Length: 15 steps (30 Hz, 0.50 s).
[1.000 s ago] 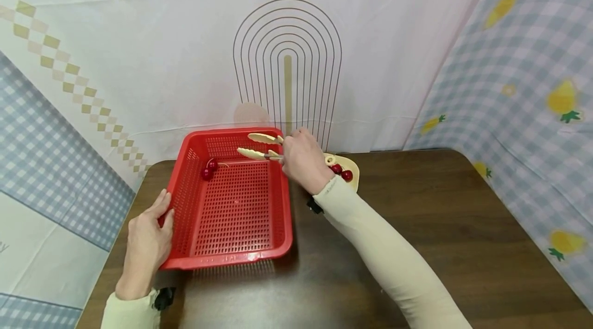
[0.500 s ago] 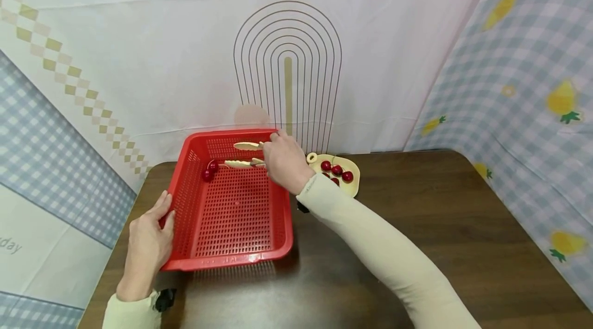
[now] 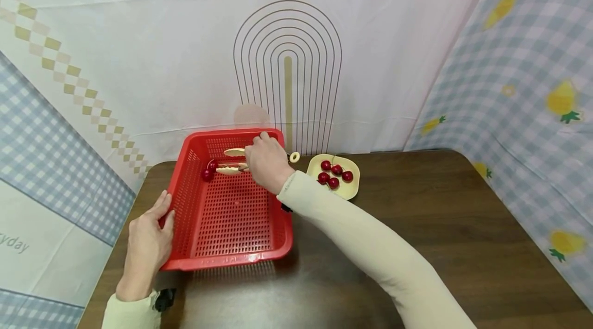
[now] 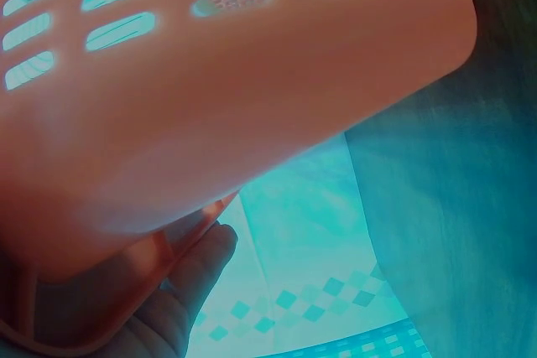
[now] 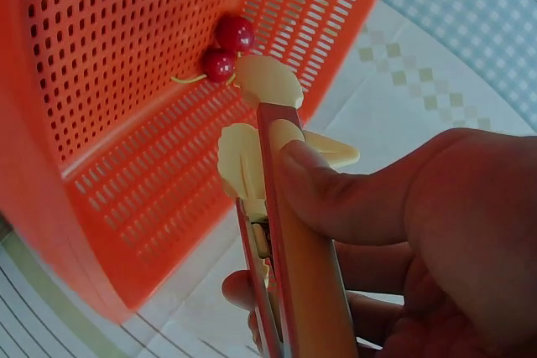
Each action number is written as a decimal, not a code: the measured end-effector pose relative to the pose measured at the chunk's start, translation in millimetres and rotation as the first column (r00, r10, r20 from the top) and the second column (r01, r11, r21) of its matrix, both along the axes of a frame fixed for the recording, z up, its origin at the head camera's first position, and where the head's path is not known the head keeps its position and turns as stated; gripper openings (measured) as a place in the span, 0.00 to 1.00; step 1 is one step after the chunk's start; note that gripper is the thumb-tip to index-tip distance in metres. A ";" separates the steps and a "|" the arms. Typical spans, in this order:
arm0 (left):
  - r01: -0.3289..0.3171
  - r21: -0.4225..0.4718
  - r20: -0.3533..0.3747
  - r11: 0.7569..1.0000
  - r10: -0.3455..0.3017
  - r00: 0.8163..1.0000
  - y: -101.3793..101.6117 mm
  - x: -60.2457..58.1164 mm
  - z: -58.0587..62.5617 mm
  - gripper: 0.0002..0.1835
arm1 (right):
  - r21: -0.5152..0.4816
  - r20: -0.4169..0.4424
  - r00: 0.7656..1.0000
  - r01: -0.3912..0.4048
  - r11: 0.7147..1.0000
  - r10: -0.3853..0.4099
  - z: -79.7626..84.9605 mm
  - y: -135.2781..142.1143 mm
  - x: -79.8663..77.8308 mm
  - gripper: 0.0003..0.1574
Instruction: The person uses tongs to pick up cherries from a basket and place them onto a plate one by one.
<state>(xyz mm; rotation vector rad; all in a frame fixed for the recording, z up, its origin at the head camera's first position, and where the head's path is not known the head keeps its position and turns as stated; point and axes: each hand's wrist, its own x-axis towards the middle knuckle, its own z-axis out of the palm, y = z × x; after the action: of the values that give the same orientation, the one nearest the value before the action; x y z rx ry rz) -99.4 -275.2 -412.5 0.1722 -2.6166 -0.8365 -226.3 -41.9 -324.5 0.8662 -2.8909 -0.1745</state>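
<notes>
My left hand [image 3: 149, 236] grips the left rim of a red plastic basket [image 3: 231, 254], which leans with its perforated inside toward me. In my right hand [image 3: 268, 161] is a pair of cream-tipped tongs [image 5: 306, 274], held over the basket's upper part with the two tips apart. Two dark red cherries [image 3: 207, 173] with stems lie in the basket's left corner, just left of the tong tips. The right wrist view shows nothing between the tips [image 5: 267, 81]. A cream plate [image 3: 349, 192] right of the basket holds several cherries [image 3: 336, 169].
Everything stands on a dark brown wooden table [image 3: 417, 226]. A white patterned cloth [image 3: 370, 61] hangs behind its back edge, and a blue checked cloth [image 3: 523, 128] hangs on the right.
My right hand has moved left with the tongs, bringing their tips close to the cherries in the basket. The plate is uncovered. My left hand and the basket stay put.
</notes>
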 end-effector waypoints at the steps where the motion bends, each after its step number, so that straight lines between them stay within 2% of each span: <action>1: 0.000 0.000 0.001 1.000 0.000 1.000 0.1 0.0 -0.1 0.23 | 0.003 0.000 1.000 -0.002 1.000 0.002 -0.9 -1.9 -0.1 0.12; 15: -0.003 -0.002 0.007 1.000 0.003 1.000 0.6 0.3 0.5 0.24 | 0.059 0.031 0.999 0.017 0.998 -0.019 -10.3 -28.2 -2.7 0.14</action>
<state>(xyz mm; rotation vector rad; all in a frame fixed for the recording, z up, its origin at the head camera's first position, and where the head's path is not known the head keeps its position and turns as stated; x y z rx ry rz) -99.1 -274.7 -412.0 0.1784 -2.6235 -0.8333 -229.1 -70.1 -334.8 0.8608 -2.9373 -0.2512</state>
